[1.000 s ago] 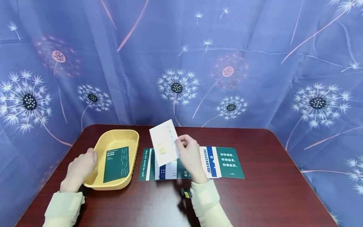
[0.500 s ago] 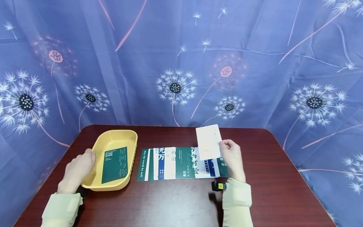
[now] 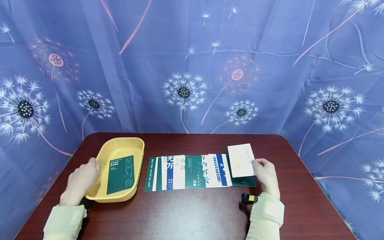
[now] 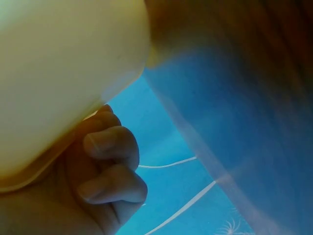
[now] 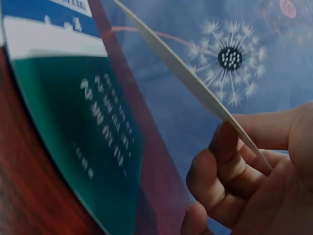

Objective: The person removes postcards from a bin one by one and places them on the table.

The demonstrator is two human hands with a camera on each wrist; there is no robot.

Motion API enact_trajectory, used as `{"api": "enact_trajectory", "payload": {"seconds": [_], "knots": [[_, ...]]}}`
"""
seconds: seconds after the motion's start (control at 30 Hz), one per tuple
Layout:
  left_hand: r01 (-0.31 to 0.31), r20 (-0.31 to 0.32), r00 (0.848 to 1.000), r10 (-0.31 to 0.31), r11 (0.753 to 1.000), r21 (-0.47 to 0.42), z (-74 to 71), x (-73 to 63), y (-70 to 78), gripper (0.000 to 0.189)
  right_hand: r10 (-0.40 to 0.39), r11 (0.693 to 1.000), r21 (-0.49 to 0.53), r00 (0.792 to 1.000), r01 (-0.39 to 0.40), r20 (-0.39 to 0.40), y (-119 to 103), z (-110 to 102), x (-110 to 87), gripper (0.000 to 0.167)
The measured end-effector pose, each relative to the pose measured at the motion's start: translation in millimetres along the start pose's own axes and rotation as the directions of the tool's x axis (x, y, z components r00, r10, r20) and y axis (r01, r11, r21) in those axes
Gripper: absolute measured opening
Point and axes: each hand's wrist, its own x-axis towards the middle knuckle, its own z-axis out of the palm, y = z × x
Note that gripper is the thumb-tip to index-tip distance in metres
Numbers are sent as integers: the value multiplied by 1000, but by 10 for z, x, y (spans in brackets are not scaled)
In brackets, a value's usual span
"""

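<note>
Between thumb and fingers my right hand point(image 3: 267, 175) pinches a white card point(image 3: 241, 160) with a yellow mark and blue writing. In the right wrist view the card point(image 5: 195, 85) appears nearly edge-on, raised above a green card point(image 5: 83, 122) that ends the row. That row of overlapping green, white and blue cards point(image 3: 193, 173) runs across the table. My left hand point(image 3: 82, 180) grips the left rim of a yellow plastic basin point(image 3: 136, 143); the left wrist view shows its fingers point(image 4: 115, 144) curled at the rim. A green card point(image 3: 120, 175) with large characters lies inside the basin.
The dark red wooden table point(image 3: 186, 213) has its far edge close to a blue dandelion-print curtain point(image 3: 153, 76), which also hangs at both sides. A black strap piece with a yellow label point(image 3: 249, 198) sits at my right wrist.
My right hand has carried the white card rightward, from over the row's left part to over its right end, and lowered it. My left hand keeps its grip on the basin.
</note>
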Motion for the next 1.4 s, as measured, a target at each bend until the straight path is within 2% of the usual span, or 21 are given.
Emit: {"api": "enact_trajectory", "payload": {"seconds": [0.27, 0.47, 0.73, 1.0, 1.17, 1.4], "knots": [[-3, -2, 1000, 3, 1000, 4, 3, 0, -2, 35, 34, 999, -36, 997, -32, 72, 149, -89, 10, 31], [-1, 5, 1000, 1, 1000, 11, 10, 14, 5, 35, 46, 990, -134, 997, -37, 67, 213, -132, -2, 31], [-10, -6, 1000, 10, 1000, 14, 19, 13, 21, 34, 71, 983, -171, 997, -67, 22, 266, -150, -3, 34], [-2, 2, 1000, 2, 1000, 17, 13, 13, 17, 36, 105, 977, -189, 994, -103, 2, 234, -196, -53, 46], [6, 20, 1000, -6, 1000, 16, 7, 11, 5, 37, 148, 963, -232, 988, -135, 36, 185, -264, -84, 55], [5, 13, 1000, -5, 1000, 21, 6, 17, -7, 37, 181, 971, -172, 979, -164, 92, 127, -351, -101, 58]]}}
